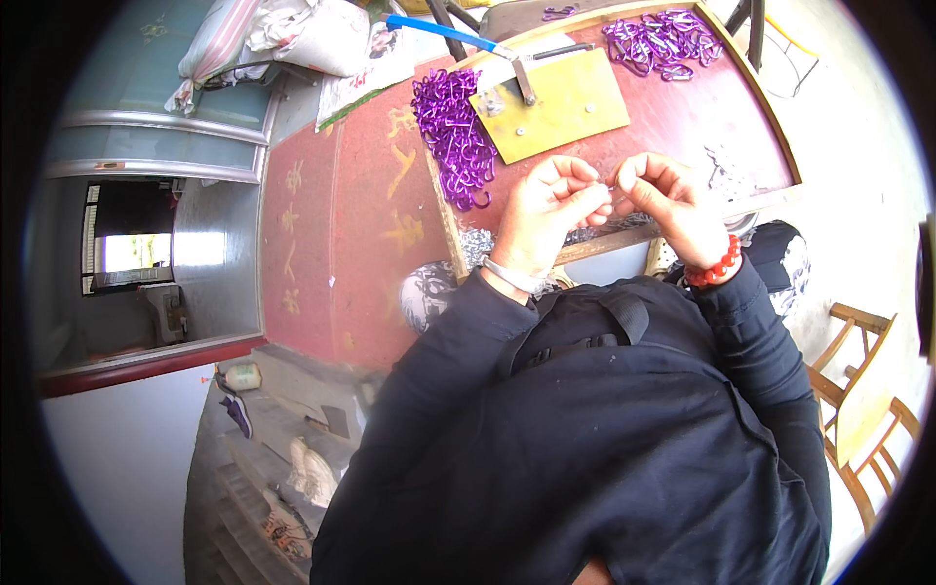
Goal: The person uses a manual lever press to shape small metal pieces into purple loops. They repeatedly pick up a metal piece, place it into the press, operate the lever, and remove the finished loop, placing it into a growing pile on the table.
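Observation:
My left hand (559,201) and my right hand (662,201) meet fingertip to fingertip over the near edge of a red, wood-rimmed work board (695,117). Pinched between them is a tiny metal part (612,188), too small to name. Beyond the hands lies a yellow plate (559,113), with a blue-handled metal lever (453,31) reaching over it. Left of the plate is a heap of purple hooks (453,139). At the far right of the board sits a pile of purple carabiners (662,44). Small silver metal pieces (720,172) lie right of my right hand.
The board's wooden rim (607,243) runs close before my body. More small metal pieces (475,245) lie in its near left corner. White sacks (314,36) stand at the far left, and a wooden chair (863,395) is at my right.

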The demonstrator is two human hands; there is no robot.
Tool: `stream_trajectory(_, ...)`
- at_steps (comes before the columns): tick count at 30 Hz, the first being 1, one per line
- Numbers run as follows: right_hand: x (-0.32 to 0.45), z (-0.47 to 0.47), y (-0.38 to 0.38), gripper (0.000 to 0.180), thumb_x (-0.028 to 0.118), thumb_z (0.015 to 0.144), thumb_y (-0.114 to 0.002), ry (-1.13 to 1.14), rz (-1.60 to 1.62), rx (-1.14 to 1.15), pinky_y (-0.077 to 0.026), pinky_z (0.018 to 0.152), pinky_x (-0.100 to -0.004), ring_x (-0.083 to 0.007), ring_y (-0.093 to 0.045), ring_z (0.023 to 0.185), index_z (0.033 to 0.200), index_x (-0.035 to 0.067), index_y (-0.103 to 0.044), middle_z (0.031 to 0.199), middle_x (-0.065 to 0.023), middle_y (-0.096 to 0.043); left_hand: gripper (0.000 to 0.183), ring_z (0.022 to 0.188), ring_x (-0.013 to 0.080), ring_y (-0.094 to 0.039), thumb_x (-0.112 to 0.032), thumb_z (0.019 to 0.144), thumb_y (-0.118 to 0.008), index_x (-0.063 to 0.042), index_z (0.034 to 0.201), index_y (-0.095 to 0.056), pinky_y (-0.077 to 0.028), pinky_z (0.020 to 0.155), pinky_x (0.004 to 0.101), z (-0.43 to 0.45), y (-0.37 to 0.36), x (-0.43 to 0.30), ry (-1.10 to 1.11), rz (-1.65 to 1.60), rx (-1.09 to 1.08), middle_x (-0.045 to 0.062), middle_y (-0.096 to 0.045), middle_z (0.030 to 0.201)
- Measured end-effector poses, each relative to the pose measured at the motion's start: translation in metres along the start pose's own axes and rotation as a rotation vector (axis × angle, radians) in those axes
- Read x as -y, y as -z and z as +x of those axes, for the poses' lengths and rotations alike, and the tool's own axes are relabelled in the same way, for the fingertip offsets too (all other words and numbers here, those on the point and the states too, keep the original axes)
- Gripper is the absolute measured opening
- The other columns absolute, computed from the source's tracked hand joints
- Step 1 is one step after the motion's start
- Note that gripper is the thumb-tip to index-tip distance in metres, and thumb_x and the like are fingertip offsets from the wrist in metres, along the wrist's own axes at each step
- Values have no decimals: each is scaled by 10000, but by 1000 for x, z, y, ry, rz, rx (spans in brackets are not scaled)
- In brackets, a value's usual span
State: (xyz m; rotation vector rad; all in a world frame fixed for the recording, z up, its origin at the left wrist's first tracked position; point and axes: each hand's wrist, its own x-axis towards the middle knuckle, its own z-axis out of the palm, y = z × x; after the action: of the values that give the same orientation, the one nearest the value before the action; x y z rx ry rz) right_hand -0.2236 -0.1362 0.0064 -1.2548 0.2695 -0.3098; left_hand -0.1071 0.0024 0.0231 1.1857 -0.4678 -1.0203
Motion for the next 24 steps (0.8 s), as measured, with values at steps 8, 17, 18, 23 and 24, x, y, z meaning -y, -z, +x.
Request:
stream_trajectory(8,-3,-1,0,85,51,912,-528,52,-4,-7,-495,759,-235,-87,-576,826,970,1,-564,894,-16,-582,146,779,137,-629,-22,868,-597,-44,995,-528,-517,704,238,2,-3,4,-12,-10,-8,64,-627,877)
stream_trajectory(17,7,-4,10,72,41,902,-541,57,-3,-6,-483,752,-223,-78,-584,808,950,-1,-576,866,-10,-602,161,754,143,-634,-9,852,-611,-52,972,-511,-522,681,240,8,-20,4,-23,-10,-33,76,-631,856)
stream_trajectory(18,8,-5,12,72,40,902,-541,58,1,-15,-483,748,-224,-79,-587,804,947,-2,-578,862,-12,-605,161,752,143,-634,-8,852,-611,-54,967,-508,-521,679,238,10,-21,4,-18,-4,-30,75,-631,851)
stream_trajectory(23,7,-9,24,74,45,898,-551,64,71,-40,-488,741,-231,-85,-599,772,944,-8,-577,842,-16,-608,173,741,137,-636,-5,847,-618,-59,962,-500,-520,669,226,18,-39,5,3,69,12,70,-632,843)
stream_trajectory(24,10,-10,24,83,63,905,-546,79,28,-59,-479,694,-219,-69,-574,746,951,-2,-570,832,1,-590,176,745,136,-636,-5,847,-619,-58,965,-500,-520,672,227,20,-40,5,2,70,19,71,-633,847)
